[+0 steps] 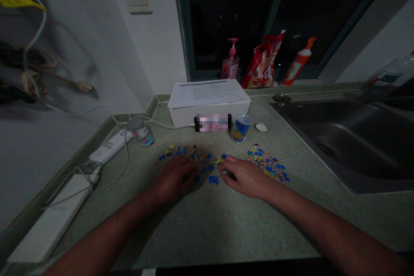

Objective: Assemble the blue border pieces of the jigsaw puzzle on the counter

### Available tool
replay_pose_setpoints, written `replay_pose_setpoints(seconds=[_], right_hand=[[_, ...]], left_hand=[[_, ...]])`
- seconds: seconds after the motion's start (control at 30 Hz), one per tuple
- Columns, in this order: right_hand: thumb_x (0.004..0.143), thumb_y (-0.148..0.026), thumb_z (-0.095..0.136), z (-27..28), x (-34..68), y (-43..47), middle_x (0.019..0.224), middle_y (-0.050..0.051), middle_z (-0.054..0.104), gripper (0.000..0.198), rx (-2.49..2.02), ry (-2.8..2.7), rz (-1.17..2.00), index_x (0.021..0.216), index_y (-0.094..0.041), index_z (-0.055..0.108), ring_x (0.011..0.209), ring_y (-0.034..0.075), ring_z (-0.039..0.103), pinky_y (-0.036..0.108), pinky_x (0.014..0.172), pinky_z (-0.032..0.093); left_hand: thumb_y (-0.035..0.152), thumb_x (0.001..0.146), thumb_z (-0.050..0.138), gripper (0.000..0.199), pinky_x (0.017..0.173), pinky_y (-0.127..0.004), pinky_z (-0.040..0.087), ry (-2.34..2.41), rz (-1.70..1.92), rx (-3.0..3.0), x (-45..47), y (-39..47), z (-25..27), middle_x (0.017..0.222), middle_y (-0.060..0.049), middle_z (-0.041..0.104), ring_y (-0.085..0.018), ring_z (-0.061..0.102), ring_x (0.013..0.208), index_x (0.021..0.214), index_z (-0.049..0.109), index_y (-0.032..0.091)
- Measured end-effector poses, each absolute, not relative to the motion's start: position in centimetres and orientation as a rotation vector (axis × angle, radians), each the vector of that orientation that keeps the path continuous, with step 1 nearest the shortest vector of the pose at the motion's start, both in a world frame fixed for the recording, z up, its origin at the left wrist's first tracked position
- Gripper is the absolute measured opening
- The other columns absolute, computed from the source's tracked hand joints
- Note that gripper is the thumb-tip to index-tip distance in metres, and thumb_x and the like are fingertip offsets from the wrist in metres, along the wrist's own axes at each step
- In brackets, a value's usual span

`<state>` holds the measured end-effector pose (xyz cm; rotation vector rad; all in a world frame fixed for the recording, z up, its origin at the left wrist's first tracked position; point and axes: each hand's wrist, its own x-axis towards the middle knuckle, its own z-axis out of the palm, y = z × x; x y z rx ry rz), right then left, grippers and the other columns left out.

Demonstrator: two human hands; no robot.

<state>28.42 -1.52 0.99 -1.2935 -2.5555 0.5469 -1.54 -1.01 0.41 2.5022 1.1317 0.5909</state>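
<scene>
Small jigsaw puzzle pieces, mostly blue and yellow, lie scattered on the counter between my two hands. My left hand rests palm down with curled fingers, its thumb drawn in close to them. A blue piece shows right at its fingertips; whether it is gripped is hidden. My right hand has thumb and forefinger apart with a gap between, the fingertips beside a yellow piece. Below the loose pieces lies a small joined-looking blue patch. A larger heap of mixed pieces spreads behind my right wrist.
A phone with a blurred screen leans on a white box. Close by stand a blue can, a round lid and a second can. Power strips with cables line the left; a sink is at right.
</scene>
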Motion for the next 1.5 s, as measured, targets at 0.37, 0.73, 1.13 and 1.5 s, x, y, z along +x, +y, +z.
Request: replay_pose_setpoints(seconds=[0.37, 0.73, 1.13, 1.5], right_hand=[[0.101, -0.015, 0.061, 0.9, 28.4, -1.4, 0.106, 0.007, 0.070, 0.015, -1.300, -2.554, 0.538, 0.108, -0.020, 0.074, 0.091, 0.020, 0.069, 0.033, 0.077, 0.043], [0.101, -0.015, 0.060, 0.5, 28.9, -1.1, 0.109, 0.007, 0.071, 0.017, -1.348, -2.527, 0.519, 0.110, -0.021, 0.072, 0.095, 0.022, 0.072, 0.034, 0.080, 0.046], [0.103, -0.016, 0.060, 0.8, 28.6, -1.2, 0.109, 0.007, 0.072, 0.016, -1.369, -2.553, 0.511, 0.110, -0.021, 0.074, 0.095, 0.022, 0.072, 0.034, 0.079, 0.046], [0.104, -0.018, 0.060, -0.2, 28.7, -1.0, 0.109, 0.006, 0.071, 0.021, -1.283, -2.524, 0.481, 0.120, -0.023, 0.073, 0.097, 0.021, 0.070, 0.032, 0.079, 0.044]], left_hand=[[0.023, 0.106, 0.058, 0.018, 0.094, -0.052, 0.057, 1.125, 0.608, 2.488, -1.7, -0.9, 0.0, 0.108, -0.009, 0.077, -0.031, 0.069, 0.104, 0.108, 0.076, 0.026], [0.023, 0.106, 0.058, 0.017, 0.093, -0.048, 0.055, 1.141, 0.564, 2.530, -1.7, -0.8, 0.2, 0.107, -0.008, 0.076, -0.030, 0.069, 0.102, 0.106, 0.075, 0.025], [0.023, 0.100, 0.071, 0.006, 0.093, -0.044, 0.053, 1.003, 0.447, 2.593, -1.4, -1.1, 0.6, 0.107, -0.005, 0.075, -0.028, 0.069, 0.104, 0.104, 0.075, 0.025], [0.018, 0.100, 0.068, 0.019, 0.096, -0.049, 0.056, 1.095, 0.519, 2.582, -1.5, -0.9, -0.4, 0.115, -0.008, 0.076, -0.031, 0.068, 0.108, 0.115, 0.077, 0.026]])
